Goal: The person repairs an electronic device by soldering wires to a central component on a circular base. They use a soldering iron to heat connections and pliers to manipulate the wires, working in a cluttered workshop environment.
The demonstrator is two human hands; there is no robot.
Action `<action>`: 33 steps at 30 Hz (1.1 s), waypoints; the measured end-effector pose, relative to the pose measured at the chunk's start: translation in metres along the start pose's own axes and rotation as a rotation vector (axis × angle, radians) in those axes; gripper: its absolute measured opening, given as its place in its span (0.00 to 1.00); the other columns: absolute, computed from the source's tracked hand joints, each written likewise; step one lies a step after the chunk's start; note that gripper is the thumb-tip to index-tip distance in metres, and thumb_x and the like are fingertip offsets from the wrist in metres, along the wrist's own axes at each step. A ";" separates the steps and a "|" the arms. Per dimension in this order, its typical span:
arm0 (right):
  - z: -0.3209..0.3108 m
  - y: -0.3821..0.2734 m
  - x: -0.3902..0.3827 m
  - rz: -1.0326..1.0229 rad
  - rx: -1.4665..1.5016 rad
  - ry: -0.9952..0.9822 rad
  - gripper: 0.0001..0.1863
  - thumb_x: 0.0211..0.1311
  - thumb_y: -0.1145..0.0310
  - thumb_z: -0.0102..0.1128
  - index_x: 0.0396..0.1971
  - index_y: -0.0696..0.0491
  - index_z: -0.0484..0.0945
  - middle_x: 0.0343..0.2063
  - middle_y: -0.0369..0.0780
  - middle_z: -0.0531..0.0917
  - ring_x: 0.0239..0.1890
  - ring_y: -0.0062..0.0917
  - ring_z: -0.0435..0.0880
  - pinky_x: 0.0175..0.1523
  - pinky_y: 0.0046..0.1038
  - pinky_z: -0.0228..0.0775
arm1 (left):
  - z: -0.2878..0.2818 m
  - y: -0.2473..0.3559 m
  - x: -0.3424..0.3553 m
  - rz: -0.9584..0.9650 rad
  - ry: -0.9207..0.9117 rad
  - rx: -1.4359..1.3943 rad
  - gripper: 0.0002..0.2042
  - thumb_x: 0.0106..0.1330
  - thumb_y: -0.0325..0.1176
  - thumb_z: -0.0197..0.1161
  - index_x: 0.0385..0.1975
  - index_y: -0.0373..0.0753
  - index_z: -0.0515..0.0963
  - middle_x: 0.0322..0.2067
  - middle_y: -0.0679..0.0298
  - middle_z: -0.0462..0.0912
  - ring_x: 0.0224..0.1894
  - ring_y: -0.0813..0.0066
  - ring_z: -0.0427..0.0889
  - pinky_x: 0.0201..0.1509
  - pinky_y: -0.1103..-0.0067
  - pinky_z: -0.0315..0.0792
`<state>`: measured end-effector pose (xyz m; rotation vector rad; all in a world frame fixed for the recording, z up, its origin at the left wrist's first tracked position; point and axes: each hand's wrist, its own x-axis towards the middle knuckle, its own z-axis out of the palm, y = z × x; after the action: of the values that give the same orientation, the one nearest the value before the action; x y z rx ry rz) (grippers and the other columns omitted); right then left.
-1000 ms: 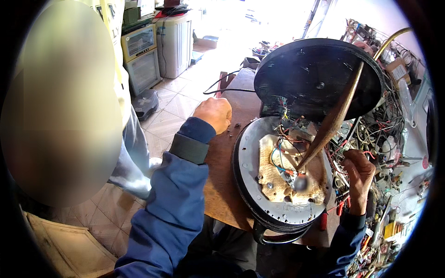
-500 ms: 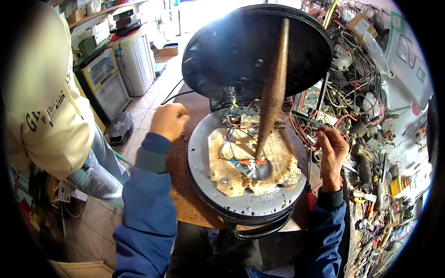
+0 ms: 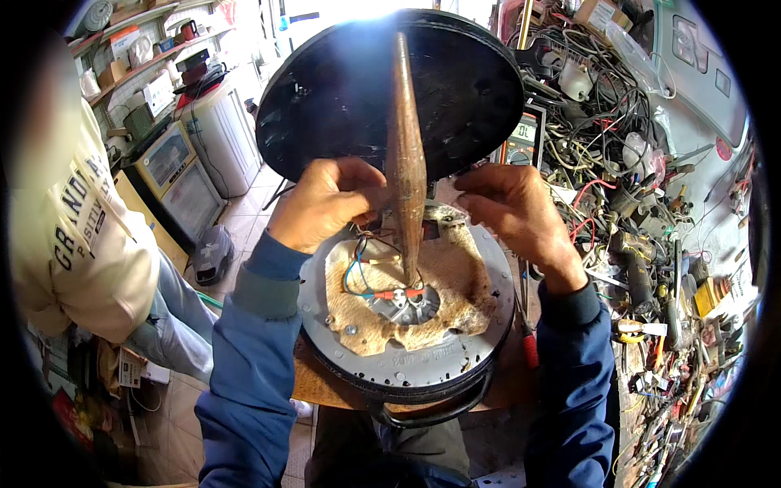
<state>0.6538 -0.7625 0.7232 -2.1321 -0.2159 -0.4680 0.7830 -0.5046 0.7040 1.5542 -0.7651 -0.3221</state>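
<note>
A round appliance stands opened up, its grey metal base (image 3: pixel 321 321) carrying a torn tan insulation pad (image 3: pixel 455 309). Its black round lid (image 3: pixel 325 106) is raised behind, and a tapered brown rod (image 3: pixel 407 146) stands upright in front of it, over the pad. Left of the rod, my left hand (image 3: pixel 329 203) is closed above thin wires (image 3: pixel 358 260); its fingertips are partly hidden. My right hand (image 3: pixel 517 215) has its fingers pinched together near the back edge of the base, right of the rod. What either hand holds, if anything, cannot be made out.
A multimeter (image 3: pixel 521 142) stands behind my right hand. Tangled cables (image 3: pixel 594 130) and loose tools fill the right side. A red-handled tool (image 3: pixel 530 350) lies beside the base. At the left stands a person in a cream top (image 3: pixel 98 252).
Both hands have moved in from the sides to the back of the base, either side of the rod. The view has shifted, and the multimeter's screen now shows.
</note>
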 end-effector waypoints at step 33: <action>0.024 0.050 0.015 0.091 0.455 -0.177 0.04 0.63 0.81 0.69 0.38 0.62 0.85 0.29 0.38 0.88 0.30 0.17 0.84 0.36 0.23 0.78 | 0.025 0.015 -0.017 -0.121 -0.280 0.836 0.17 0.61 0.34 0.74 0.48 0.33 0.88 0.35 0.53 0.92 0.37 0.61 0.91 0.46 0.70 0.82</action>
<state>0.6894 -0.7718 0.6793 -1.7256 -0.2934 -0.1555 0.7508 -0.5127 0.7104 2.3794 -1.1071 -0.3312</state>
